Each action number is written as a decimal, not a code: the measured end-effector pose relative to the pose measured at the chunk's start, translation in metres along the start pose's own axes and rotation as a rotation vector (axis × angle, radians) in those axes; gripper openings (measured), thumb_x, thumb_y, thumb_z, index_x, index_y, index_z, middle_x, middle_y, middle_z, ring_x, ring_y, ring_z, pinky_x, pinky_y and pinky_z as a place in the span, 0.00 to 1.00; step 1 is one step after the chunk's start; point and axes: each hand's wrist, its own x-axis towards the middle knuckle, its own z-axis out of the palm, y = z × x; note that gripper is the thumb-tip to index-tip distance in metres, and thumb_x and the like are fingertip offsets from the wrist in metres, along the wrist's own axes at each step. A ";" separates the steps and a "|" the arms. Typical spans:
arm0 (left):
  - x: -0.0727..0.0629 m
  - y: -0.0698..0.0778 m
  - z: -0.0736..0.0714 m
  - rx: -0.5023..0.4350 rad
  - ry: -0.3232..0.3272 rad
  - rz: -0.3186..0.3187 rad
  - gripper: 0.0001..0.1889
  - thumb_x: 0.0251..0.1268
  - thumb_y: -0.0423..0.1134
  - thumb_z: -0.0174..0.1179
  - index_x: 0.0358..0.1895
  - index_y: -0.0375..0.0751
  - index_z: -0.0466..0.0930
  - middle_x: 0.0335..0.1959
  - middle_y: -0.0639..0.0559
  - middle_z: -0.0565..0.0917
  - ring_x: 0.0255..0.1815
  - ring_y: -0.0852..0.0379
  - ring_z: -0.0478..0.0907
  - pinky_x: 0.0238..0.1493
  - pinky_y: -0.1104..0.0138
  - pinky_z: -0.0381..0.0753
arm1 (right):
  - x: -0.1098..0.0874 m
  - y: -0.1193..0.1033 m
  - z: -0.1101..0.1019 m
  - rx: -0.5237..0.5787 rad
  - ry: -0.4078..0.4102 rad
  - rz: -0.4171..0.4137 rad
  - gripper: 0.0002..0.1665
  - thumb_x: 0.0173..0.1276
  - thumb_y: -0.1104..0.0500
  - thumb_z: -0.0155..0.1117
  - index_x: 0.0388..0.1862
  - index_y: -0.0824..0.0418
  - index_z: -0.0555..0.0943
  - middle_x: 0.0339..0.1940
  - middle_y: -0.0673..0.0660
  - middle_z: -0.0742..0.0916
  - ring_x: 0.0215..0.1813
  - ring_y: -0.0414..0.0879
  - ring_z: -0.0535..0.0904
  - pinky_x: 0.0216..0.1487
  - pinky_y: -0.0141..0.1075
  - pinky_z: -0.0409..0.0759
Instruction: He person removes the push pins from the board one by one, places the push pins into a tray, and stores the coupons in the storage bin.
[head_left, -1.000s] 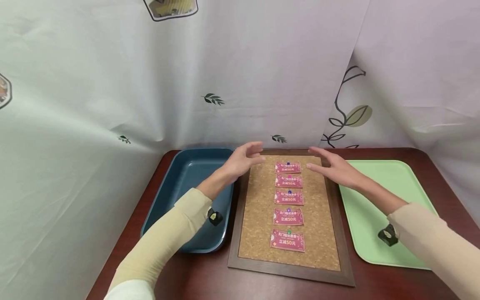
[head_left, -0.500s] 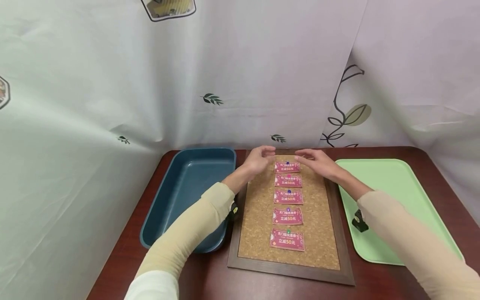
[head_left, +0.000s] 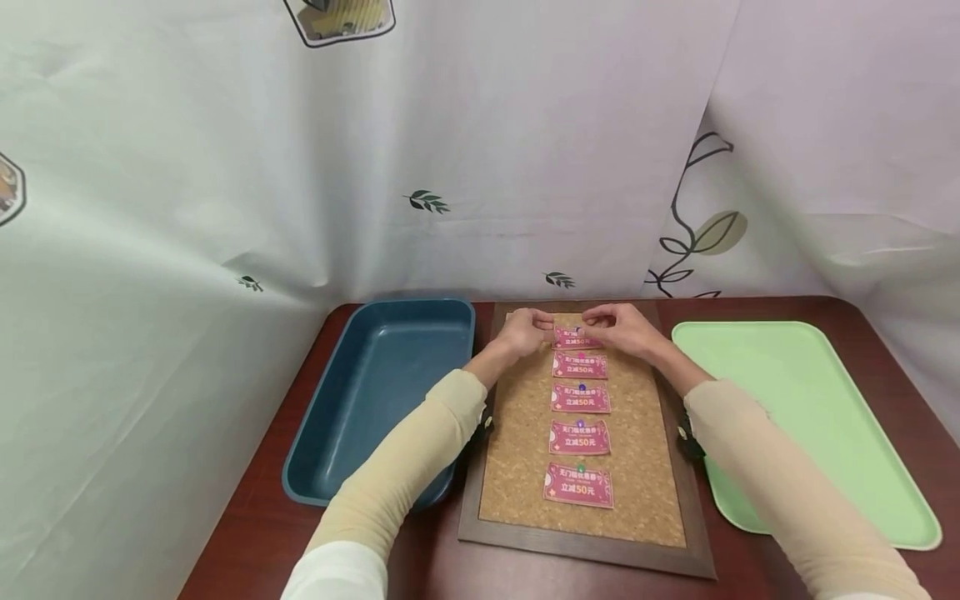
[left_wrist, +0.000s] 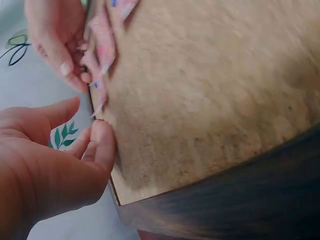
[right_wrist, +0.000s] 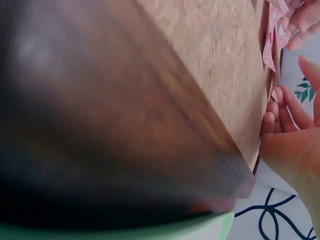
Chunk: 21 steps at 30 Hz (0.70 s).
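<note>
A framed cork board (head_left: 517, 450) lies on the table with several pink paper coupons pinned down its middle in a column. Both hands are at its far end, one on each side of the top coupon (head_left: 569, 340). My left hand (head_left: 525, 333) has its fingertips right at that coupon's left edge; the left wrist view shows the thumb held apart from the fingers. From the other side, my right hand (head_left: 624, 330) partly covers the coupon's right end, its fingertips (right_wrist: 276, 95) at a corner and the thumb apart. A blue push pin (left_wrist: 96, 85) sits in this coupon.
Left of the board stands a deep blue tray (head_left: 375, 408), its right side partly behind the left sleeve. A flat light green tray (head_left: 780, 400) lies to the right, under the right forearm. A white printed curtain (head_left: 525, 167) hangs behind the dark red table (head_left: 247, 517).
Both hands have come inward from the board's sides and down to the top coupon, closing the gap between them. The coupons and trays stay in place.
</note>
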 end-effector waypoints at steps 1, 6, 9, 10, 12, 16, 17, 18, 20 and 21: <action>0.001 -0.001 0.001 0.010 0.007 0.005 0.16 0.74 0.32 0.68 0.61 0.34 0.84 0.49 0.44 0.87 0.46 0.55 0.82 0.41 0.69 0.80 | 0.001 0.001 0.001 0.000 0.014 0.000 0.25 0.76 0.55 0.70 0.64 0.70 0.83 0.51 0.64 0.86 0.50 0.52 0.77 0.49 0.39 0.73; 0.003 -0.005 0.005 0.070 0.046 0.033 0.14 0.74 0.36 0.69 0.57 0.35 0.86 0.45 0.46 0.89 0.43 0.56 0.84 0.41 0.69 0.81 | 0.005 0.001 0.006 0.002 0.068 0.007 0.21 0.74 0.58 0.72 0.59 0.70 0.86 0.48 0.63 0.88 0.46 0.50 0.77 0.47 0.38 0.72; 0.005 -0.005 0.007 0.096 0.060 0.034 0.13 0.73 0.38 0.70 0.56 0.38 0.87 0.43 0.48 0.89 0.42 0.57 0.84 0.41 0.69 0.82 | 0.008 0.001 0.007 -0.008 0.094 0.014 0.18 0.72 0.59 0.73 0.56 0.69 0.87 0.47 0.63 0.88 0.46 0.51 0.77 0.48 0.40 0.71; 0.005 -0.006 0.007 0.103 0.065 0.031 0.12 0.74 0.38 0.70 0.55 0.38 0.88 0.42 0.49 0.89 0.42 0.57 0.84 0.42 0.68 0.82 | 0.008 0.001 0.008 -0.020 0.100 0.014 0.18 0.72 0.59 0.73 0.55 0.68 0.87 0.46 0.63 0.88 0.47 0.51 0.77 0.49 0.41 0.71; 0.005 -0.006 0.007 0.121 0.075 0.025 0.12 0.73 0.39 0.70 0.54 0.40 0.88 0.41 0.50 0.89 0.42 0.57 0.84 0.44 0.67 0.82 | 0.009 0.000 0.008 -0.045 0.111 0.015 0.16 0.71 0.59 0.74 0.54 0.68 0.88 0.45 0.63 0.89 0.48 0.53 0.79 0.52 0.44 0.72; 0.006 -0.007 0.007 0.151 0.087 0.026 0.09 0.73 0.40 0.71 0.51 0.42 0.89 0.39 0.52 0.90 0.41 0.58 0.84 0.46 0.65 0.81 | 0.009 0.001 0.010 -0.116 0.118 0.019 0.15 0.71 0.57 0.75 0.50 0.66 0.90 0.43 0.60 0.89 0.50 0.54 0.80 0.57 0.49 0.72; 0.006 -0.007 0.007 0.154 0.088 0.029 0.09 0.72 0.40 0.71 0.50 0.42 0.89 0.38 0.52 0.90 0.40 0.58 0.84 0.46 0.65 0.81 | 0.010 0.002 0.010 -0.124 0.120 0.023 0.14 0.71 0.57 0.75 0.50 0.65 0.90 0.42 0.60 0.88 0.50 0.55 0.79 0.58 0.51 0.71; 0.007 -0.007 0.008 0.155 0.090 0.030 0.08 0.72 0.40 0.71 0.49 0.43 0.90 0.38 0.53 0.90 0.40 0.58 0.84 0.45 0.65 0.81 | 0.010 0.002 0.010 -0.129 0.119 0.029 0.14 0.71 0.57 0.75 0.49 0.65 0.90 0.42 0.59 0.88 0.50 0.55 0.79 0.59 0.52 0.71; 0.008 -0.008 0.008 0.160 0.093 0.032 0.07 0.72 0.40 0.72 0.48 0.43 0.90 0.36 0.54 0.90 0.39 0.59 0.83 0.44 0.66 0.80 | 0.010 0.002 0.010 -0.141 0.121 0.034 0.15 0.70 0.56 0.76 0.49 0.64 0.90 0.42 0.59 0.88 0.50 0.55 0.79 0.59 0.53 0.71; 0.008 -0.008 0.008 0.162 0.095 0.033 0.07 0.71 0.39 0.72 0.47 0.44 0.90 0.36 0.54 0.90 0.39 0.59 0.83 0.44 0.66 0.79 | 0.011 0.002 0.011 -0.141 0.120 0.039 0.14 0.70 0.56 0.76 0.49 0.64 0.90 0.42 0.59 0.88 0.50 0.55 0.79 0.59 0.54 0.71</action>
